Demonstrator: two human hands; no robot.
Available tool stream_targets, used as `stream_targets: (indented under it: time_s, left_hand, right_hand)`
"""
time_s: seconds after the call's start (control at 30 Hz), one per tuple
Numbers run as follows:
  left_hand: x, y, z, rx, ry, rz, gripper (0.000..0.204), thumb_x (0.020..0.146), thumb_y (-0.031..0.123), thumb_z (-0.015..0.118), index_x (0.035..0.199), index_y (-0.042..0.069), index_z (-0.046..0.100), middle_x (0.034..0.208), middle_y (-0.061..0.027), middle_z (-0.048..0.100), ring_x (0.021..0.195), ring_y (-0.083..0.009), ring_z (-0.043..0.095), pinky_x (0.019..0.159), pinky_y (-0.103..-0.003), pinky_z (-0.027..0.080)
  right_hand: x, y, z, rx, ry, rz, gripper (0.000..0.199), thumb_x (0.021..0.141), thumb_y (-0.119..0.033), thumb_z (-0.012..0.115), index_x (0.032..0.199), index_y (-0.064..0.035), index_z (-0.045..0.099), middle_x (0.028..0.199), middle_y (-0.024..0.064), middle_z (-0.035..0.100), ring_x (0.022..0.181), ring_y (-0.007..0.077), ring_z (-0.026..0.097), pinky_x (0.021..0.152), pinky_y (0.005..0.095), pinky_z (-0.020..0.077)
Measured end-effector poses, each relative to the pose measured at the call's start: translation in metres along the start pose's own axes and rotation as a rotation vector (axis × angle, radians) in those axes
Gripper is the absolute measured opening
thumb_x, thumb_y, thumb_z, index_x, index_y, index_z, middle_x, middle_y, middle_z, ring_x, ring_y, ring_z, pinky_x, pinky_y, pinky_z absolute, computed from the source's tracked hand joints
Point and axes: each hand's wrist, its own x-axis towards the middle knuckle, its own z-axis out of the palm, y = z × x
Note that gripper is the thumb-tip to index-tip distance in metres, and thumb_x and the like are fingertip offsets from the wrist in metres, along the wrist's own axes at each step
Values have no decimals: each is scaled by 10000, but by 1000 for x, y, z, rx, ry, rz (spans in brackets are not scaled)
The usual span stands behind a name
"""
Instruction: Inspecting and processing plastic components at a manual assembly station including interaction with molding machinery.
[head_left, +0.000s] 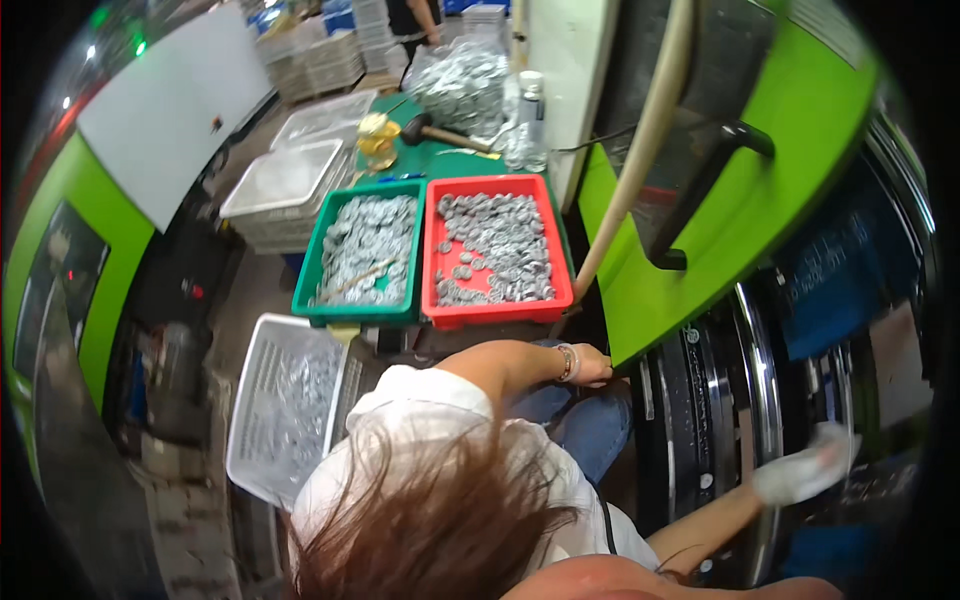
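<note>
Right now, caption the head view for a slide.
Left hand by green door, gloved right hand at machine; red tray and green tray hold silvery pieces.

Extends the left arm (505, 362) above the thighs (597, 435), with the bare left hand (594, 367) too small to read clearly; stretches the right forearm (708, 530) away from the torso (548, 455), with the white-gloved right hand (806, 470) motion-blurred.

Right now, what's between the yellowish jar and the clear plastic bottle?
A black-headed, wooden-handled mallet, with a clear plastic bag of silvery pieces behind it, in the head view.
</note>
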Motion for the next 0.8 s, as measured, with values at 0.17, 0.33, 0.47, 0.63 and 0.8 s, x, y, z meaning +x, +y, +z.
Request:
stream_targets:
  time_s: [0.17, 0.33, 0.47, 0.63, 0.8]
  left_hand:
    - [-6, -2, -3, 7, 35, -21, 239, 844, 308, 597, 806, 72, 588, 804, -138, 587, 675, -344, 609, 609, -447, 512]
    - [0, -5, -10, 71, -173, -17, 229, 822, 330, 619, 931, 131, 648, 869, -93, 628, 802, -285, 624, 699, -407, 524]
    - [12, 2, -6, 180, -451, -64, 205, 870, 283, 538, 843, 108, 642, 903, -144, 631, 822, -318, 623, 702, -432, 516]
    - [5, 2, 26, 197, -210, 254, 191, 808, 280, 670, 823, 111, 581, 933, -84, 598, 702, -318, 625, 567, -428, 524]
    - [14, -7, 51, 29, -241, 390, 181, 797, 218, 679, 736, 97, 559, 812, -99, 574, 645, -313, 603, 526, -421, 497]
  right_hand:
    - [-288, -46, -56, -114, -653, 905, 167, 886, -49, 457, 925, -16, 616, 753, 73, 590, 639, 168, 544, 652, 285, 464]
    - [-428, -72, -176, -581, -1137, 1609, 174, 881, -54, 458, 940, -23, 620, 782, 74, 601, 666, 171, 555, 667, 288, 468]
    - [-462, -112, -214, -534, -1497, 1749, 181, 876, -58, 460, 951, -29, 622, 805, 75, 609, 688, 173, 563, 679, 290, 470]
    - [-457, -146, -223, -302, -1548, 2011, 192, 871, -63, 461, 965, -36, 626, 834, 76, 620, 715, 176, 574, 693, 293, 473]
    - [-445, -138, -215, -113, -1587, 2061, 203, 866, -68, 463, 979, -43, 629, 863, 77, 631, 742, 180, 585, 708, 296, 476]
